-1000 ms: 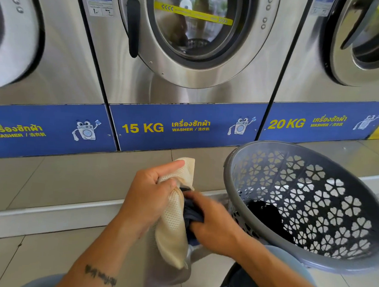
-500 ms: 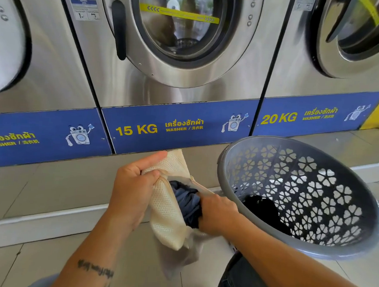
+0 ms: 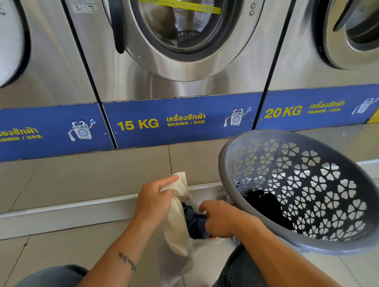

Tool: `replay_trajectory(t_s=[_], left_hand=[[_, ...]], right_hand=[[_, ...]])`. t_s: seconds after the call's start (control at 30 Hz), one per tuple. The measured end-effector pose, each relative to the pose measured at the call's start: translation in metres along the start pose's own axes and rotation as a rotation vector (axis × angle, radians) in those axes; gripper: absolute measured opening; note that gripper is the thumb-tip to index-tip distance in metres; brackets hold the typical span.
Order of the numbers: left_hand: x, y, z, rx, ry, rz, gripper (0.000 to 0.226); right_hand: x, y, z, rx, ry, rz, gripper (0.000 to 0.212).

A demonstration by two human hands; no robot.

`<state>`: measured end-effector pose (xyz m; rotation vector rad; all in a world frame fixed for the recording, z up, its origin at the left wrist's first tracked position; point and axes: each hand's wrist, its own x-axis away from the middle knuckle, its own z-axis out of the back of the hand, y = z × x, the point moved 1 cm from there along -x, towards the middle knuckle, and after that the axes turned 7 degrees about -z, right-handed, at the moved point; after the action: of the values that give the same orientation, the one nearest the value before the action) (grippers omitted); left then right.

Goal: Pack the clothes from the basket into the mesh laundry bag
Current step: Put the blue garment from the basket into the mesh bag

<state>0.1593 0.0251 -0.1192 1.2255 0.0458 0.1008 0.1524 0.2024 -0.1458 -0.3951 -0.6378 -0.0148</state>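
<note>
Packing partway: left hand grips mesh laundry bag at its mouth, right hand grip closed on navy garment half inside it; dark garment lies in tilted basket alongside, not yet transferred.

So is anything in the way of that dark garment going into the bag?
Nothing visible. The left hand holds the bag by its mouth, and the right hand grips the garment, which sits partly inside the opening. The basket stands off to the right, beside the bag, not between them.
</note>
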Motion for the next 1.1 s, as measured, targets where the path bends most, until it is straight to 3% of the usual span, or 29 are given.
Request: replay_trajectory(t_s=[0.17,0.43,0.7,0.93,1.0,1.1], left_hand=[[0.001,0.008,0.005,0.078,0.027,-0.022,0.049],[0.004,0.032,0.03,0.236,-0.007,-0.074,0.047],[0.0,0.023,0.032,0.074,0.125,-0.074,0.047],[-0.007,0.035,0.003,0.107,0.117,-0.068,0.046],[-0.011,0.034,-0.007,0.058,0.11,-0.05,0.047],[-0.019,0.025,-0.028,-0.006,0.1,0.018,0.051]], right_hand=[[-0.001,-0.014,-0.016,0.084,-0.147,0.092,0.044],[-0.002,-0.025,-0.027,0.249,-0.191,0.151,0.062],[0.011,-0.008,0.014,-0.037,0.081,0.198,0.066],[0.035,0.075,0.091,-0.332,0.453,0.228,0.062],[0.029,0.106,0.103,-0.26,0.461,0.15,0.059],[0.01,0.141,0.098,-0.09,0.323,0.039,0.06]])
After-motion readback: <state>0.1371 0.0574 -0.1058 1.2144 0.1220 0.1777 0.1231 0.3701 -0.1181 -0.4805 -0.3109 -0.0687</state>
